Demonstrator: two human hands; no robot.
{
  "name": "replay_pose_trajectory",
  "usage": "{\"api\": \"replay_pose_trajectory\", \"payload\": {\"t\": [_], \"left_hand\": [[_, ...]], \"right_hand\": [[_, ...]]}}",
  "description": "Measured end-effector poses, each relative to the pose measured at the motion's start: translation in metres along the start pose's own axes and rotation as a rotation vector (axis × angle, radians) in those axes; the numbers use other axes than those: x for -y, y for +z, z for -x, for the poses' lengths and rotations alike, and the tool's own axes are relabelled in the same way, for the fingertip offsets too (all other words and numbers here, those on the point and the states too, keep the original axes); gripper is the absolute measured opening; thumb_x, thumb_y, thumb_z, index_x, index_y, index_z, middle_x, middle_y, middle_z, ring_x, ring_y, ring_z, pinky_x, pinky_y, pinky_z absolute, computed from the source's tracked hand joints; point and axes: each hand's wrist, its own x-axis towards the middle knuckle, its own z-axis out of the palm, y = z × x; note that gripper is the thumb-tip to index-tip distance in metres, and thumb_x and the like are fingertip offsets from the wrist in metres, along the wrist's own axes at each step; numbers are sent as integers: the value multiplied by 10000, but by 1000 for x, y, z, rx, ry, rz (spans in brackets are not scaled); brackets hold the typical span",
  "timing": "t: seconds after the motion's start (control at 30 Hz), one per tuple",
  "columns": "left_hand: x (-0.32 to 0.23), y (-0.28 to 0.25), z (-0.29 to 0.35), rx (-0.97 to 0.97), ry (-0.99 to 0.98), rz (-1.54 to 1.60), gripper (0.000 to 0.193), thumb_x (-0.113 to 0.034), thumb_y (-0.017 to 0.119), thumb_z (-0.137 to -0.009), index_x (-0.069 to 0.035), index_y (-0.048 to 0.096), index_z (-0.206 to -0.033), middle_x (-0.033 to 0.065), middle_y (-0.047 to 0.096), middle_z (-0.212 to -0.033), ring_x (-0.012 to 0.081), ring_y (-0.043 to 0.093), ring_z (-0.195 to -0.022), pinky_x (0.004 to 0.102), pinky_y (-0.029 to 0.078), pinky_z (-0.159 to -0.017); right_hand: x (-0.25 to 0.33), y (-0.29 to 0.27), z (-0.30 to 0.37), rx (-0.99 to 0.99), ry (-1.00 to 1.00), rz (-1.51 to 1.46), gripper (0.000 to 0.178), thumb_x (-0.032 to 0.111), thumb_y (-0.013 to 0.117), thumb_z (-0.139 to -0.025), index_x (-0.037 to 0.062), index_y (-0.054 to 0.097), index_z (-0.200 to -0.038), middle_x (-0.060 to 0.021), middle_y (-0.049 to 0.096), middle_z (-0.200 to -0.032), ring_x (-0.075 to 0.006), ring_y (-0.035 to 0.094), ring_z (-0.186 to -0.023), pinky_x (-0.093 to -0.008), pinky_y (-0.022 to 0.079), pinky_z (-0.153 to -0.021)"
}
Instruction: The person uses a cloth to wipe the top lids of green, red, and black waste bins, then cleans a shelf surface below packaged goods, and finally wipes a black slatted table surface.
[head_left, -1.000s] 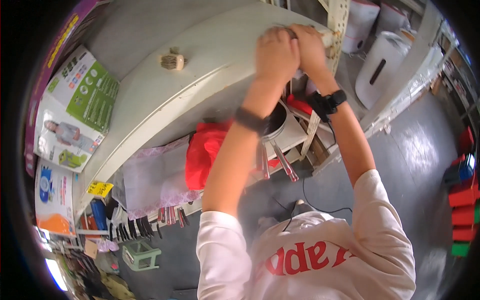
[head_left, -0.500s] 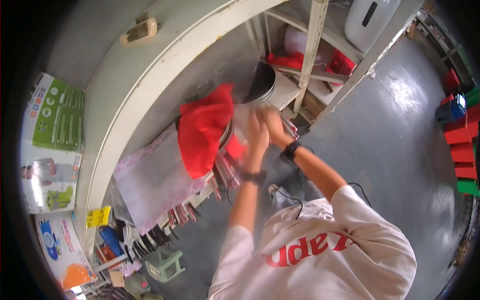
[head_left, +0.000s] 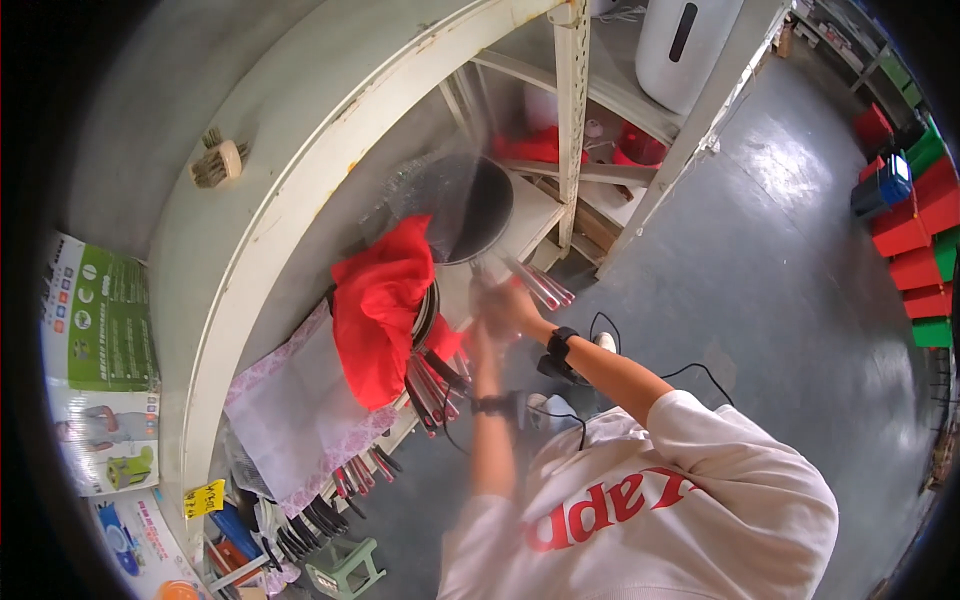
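Both hands are smeared by motion and close together in front of the shelf. My right hand (head_left: 513, 306) is beside the red-and-silver pan handles (head_left: 545, 287) that jut over the shelf edge. Just left of it is my left hand (head_left: 486, 345), near more pan handles (head_left: 432, 390). Their fingers cannot be made out, nor whether they hold anything. Behind them sits a stack of dark round pans (head_left: 478, 205), with clear plastic wrap (head_left: 415, 190) at its left. A bright red cloth (head_left: 383, 312) drapes over another stack of pans to the left.
A metal shelf post (head_left: 570, 120) and a curved-looking shelf edge (head_left: 330, 150) frame the space. A brush (head_left: 218, 160) lies on the upper shelf. Below left are a white cloth with pink trim (head_left: 300, 400) and a green stool (head_left: 345, 570). Red and green bins (head_left: 915, 265) stand far right.
The view has shifted, so the pan stack shows more fully. My hands have come down and slightly left in the picture, in front of the pans. The red cloth still drapes the left stack.
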Motion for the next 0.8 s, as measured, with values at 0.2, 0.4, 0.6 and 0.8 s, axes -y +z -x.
{"api": "replay_pose_trajectory", "payload": {"t": [0.2,0.4,0.6,0.8], "left_hand": [[14,-22,-23,64,225,-208,463,-315,480,-834,-4,404,-1168,119,459,-1124,215,469,-1005,331,420,-808],[11,-7,7,-202,171,-231,443,-297,589,-761,-69,436,-1108,59,502,-1010,152,503,-838,298,424,-592],[35,3,17,149,275,-234,441,-133,577,-750,-35,400,-1142,121,482,-1062,227,498,-931,338,444,-746],[15,85,73,252,202,-259,592,-172,522,-806,49,217,-1264,175,308,-1268,233,327,-1160,323,278,-955]], "right_hand": [[16,-12,1,-80,-25,12,373,186,610,-676,20,516,-996,-194,583,-872,-313,569,-819,-368,439,-728],[32,-33,37,-66,-93,-270,349,184,580,-709,-11,516,-991,-180,583,-859,-251,575,-772,-334,449,-658],[76,-112,115,3,51,-451,363,164,515,-752,-19,500,-1065,-151,569,-922,-218,532,-881,-309,419,-783],[78,-169,142,-188,117,-628,286,148,522,-800,45,489,-1065,29,449,-598,-45,393,-502,-208,320,-423]]}}
